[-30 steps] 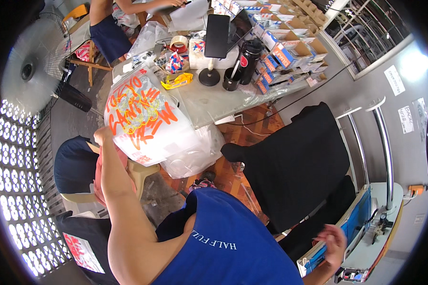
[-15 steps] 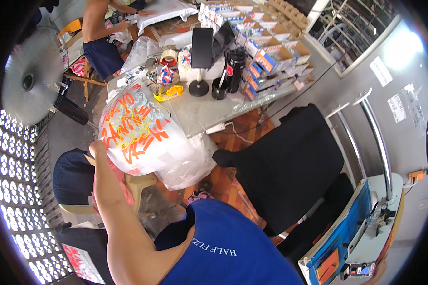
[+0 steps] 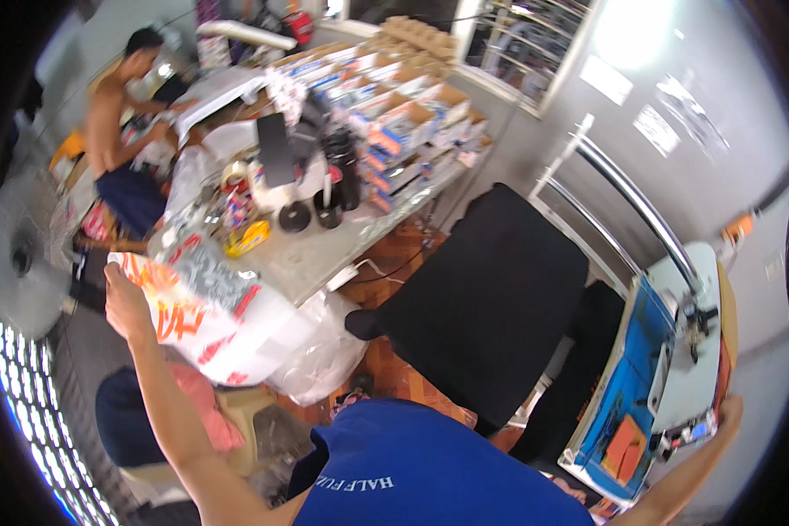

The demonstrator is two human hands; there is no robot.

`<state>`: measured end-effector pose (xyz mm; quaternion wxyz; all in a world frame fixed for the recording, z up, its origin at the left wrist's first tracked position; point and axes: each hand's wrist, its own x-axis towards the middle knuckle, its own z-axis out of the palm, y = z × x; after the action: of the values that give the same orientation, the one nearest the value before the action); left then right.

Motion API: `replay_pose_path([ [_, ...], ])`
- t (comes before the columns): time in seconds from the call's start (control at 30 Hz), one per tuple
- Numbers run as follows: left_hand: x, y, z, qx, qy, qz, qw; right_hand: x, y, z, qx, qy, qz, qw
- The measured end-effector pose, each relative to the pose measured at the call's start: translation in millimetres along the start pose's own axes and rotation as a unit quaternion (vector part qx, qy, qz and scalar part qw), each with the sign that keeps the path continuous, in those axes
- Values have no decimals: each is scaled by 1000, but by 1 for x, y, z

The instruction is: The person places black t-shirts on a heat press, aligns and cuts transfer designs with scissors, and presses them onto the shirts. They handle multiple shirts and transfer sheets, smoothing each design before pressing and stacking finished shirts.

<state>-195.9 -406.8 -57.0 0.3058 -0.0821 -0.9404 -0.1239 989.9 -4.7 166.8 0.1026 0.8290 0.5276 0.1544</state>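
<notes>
Out to the left, my left hand (image 3: 128, 302) is closed on the edge of a large white printed sheet (image 3: 259, 337) with orange-red brush lettering and a grey patch. The sheet's held corner is lifted and curls, and its far side lies against the table's near corner. My right hand (image 3: 729, 414) is at the far right, against the outer edge of a machine with a pale top plate (image 3: 671, 377) and chrome bars, looking like a heat press. Its fingers are mostly hidden there. A black cloth (image 3: 491, 289) covers a flat surface between my hands.
Cartons (image 3: 412, 114) crowd the table (image 3: 311, 263), with tape, a yellow packet (image 3: 247, 238) and black containers. Clear plastic (image 3: 320, 355) hangs off its corner. Another person (image 3: 118, 131) works at the back left. A fan (image 3: 26, 254) and chair (image 3: 131, 412) stand left.
The view has swung, so the table sits further left. My left hand has drawn the sheet's corner outward, curling it. My right hand now shows more plainly beside the machine.
</notes>
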Motion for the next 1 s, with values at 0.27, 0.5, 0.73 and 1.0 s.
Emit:
replay_pose_path([
  [0.27,-145,272,-110,-174,17,507,844,-97,-95,-42,40,78,140,986],
  [0.5,-316,496,-71,-534,-474,391,581,-193,-115,-53,235,220,114,940],
  [0.73,-332,439,16,-320,-281,801,420,-373,-224,-4,723,76,9,687],
  [1.0,-407,481,-20,-370,-245,833,330,-471,-406,97,843,-225,116,474],
])
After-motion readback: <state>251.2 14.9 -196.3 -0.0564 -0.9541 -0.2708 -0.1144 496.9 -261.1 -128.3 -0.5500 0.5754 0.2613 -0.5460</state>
